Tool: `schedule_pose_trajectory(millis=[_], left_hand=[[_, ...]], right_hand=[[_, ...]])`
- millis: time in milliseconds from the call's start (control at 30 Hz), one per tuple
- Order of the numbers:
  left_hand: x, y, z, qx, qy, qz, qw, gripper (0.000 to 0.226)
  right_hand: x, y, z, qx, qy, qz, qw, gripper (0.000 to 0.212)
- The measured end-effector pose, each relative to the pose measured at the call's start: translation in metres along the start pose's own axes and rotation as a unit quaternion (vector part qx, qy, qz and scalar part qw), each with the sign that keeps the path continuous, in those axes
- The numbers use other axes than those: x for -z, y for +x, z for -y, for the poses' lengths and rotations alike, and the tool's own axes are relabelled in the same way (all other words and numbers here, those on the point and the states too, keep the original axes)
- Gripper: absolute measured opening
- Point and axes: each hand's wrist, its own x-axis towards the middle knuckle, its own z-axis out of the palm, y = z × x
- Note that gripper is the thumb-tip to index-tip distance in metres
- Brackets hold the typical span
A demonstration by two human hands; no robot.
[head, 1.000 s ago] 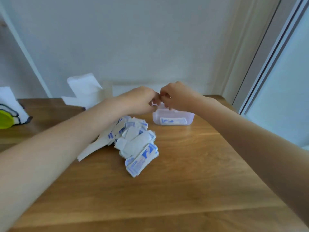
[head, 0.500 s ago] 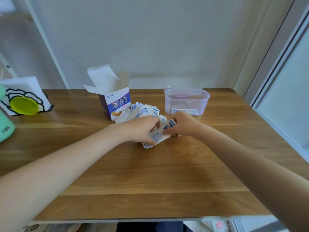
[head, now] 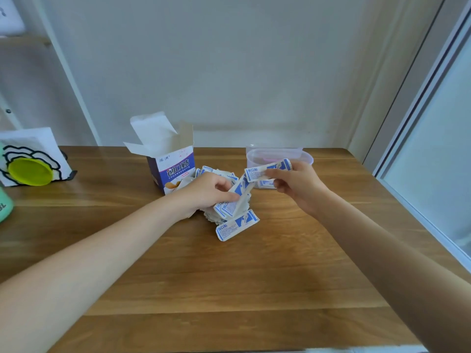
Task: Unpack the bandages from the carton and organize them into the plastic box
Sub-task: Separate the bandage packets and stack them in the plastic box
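My right hand (head: 297,186) pinches one wrapped bandage (head: 267,170) between thumb and fingertips, lifted off the table (head: 229,276) just in front of the plastic box (head: 304,156) at one o'clock. My left hand (head: 206,193) curls round a few more bandages at the top of the loose pile (head: 230,215), which lies near the middle of the table at twelve o'clock. The open carton (head: 173,166) stands upright at eleven o'clock, just beside the pile, flaps up.

I judge the carton to be emptied or nearly so, and the job now is moving wrappers from pile to box; one bandage seems to lie in the box already, though the wall blurs it.

What could go wrong: the wrappers look slick and light, so a loose grip on the left could let them fan out and slide back, scattering the pile toward the near edge. The bandage in my right grip is held near one end and droops a little; it could catch the box rim and land crooked. The box looks light, so a nudge from my knuckles could push it toward the wall.
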Motion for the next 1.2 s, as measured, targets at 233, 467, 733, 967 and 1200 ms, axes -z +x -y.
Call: schedule_pose_trajectory(millis=[233,467,733,967,1200], left_hand=[[-0.002,0.001,-0.005,0.024,-0.07,-0.077,0.994,0.025],[-0.01,-0.003,-0.015,0.002,-0.078,-0.062,0.995,0.027],[-0.003,-0.001,-0.013,0.012,-0.097,-0.11,0.989,0.017],[-0.02,-0.01,-0.026,-0.088,0.134,-0.025,0.987,0.024],[-0.042,-0.012,-0.011,-0.139,0.42,0.076,0.894,0.053]], right_hand=[[-0.008,-0.006,0.009,-0.018,0.016,0.104,0.994,0.01],[-0.03,-0.009,0.004,-0.035,0.017,0.073,0.997,0.02],[-0.01,-0.005,0.018,0.011,0.042,0.032,0.999,0.025],[-0.018,-0.012,0.009,0.0,-0.055,0.044,0.998,0.008],[-0.002,-0.025,-0.011,0.242,-0.667,0.029,0.704,0.042]])
